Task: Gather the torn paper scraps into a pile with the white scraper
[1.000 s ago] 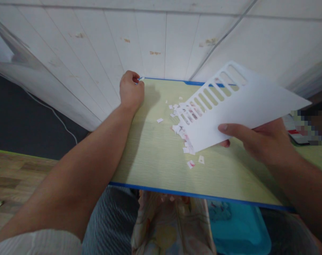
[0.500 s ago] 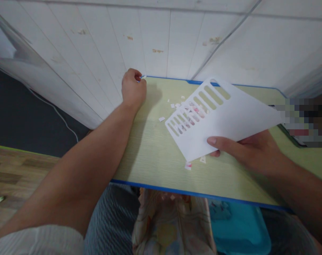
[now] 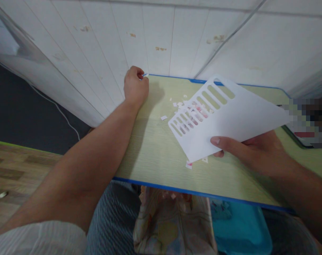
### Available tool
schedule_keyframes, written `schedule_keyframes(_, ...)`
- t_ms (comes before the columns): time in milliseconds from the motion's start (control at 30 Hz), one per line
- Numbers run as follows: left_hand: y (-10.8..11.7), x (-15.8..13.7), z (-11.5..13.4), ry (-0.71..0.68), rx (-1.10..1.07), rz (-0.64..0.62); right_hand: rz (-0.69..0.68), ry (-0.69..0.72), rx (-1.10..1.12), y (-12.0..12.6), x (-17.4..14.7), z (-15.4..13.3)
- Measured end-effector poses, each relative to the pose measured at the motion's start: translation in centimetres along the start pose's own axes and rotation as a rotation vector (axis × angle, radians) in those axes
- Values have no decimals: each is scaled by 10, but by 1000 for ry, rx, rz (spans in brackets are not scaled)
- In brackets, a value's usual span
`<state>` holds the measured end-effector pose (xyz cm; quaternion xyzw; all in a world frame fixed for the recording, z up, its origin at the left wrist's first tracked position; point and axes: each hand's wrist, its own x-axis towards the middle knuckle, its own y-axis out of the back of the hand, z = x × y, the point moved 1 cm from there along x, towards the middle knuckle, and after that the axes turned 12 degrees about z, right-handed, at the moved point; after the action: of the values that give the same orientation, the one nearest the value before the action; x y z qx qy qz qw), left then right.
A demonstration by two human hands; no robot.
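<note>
My right hand grips a white sheet, thumb on top and fingers underneath. A row of rounded slots, growing longer toward the far end, is cut along the sheet's left side. Under and beside it, small paper scraps, white with some pink, lie on the pale green table; some show through the slots. Near the table's far left corner, against the wall, my left hand is closed in a pinch. A small white paper scrap shows at its fingertips, partly hidden by them.
A white panelled wall with a grey cable borders the table's far side. A dark-edged flat object, partly blurred out, lies at the right. Below the near edge are a patterned cloth and a blue plastic tray.
The whole view has shifted slightly, with things appearing a little farther right. Both hands keep nearly the same pose, and the white sheet stays in my right hand.
</note>
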<state>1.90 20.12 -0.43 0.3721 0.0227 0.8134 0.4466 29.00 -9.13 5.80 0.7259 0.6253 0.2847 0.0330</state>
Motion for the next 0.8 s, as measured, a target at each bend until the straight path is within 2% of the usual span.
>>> schedule_keyframes(233,4,-3,6,41,2,-29,55,89,-63,1,-7,4)
schedule_keyframes(467,1,-2,3,21,-5,21,148,182,-182,6,-11,9)
schedule_keyframes(700,2,-2,7,25,29,0,79,130,-159,7,-9,11)
schedule_keyframes(800,3,-3,9,32,15,-19,89,111,-145,6,-8,13)
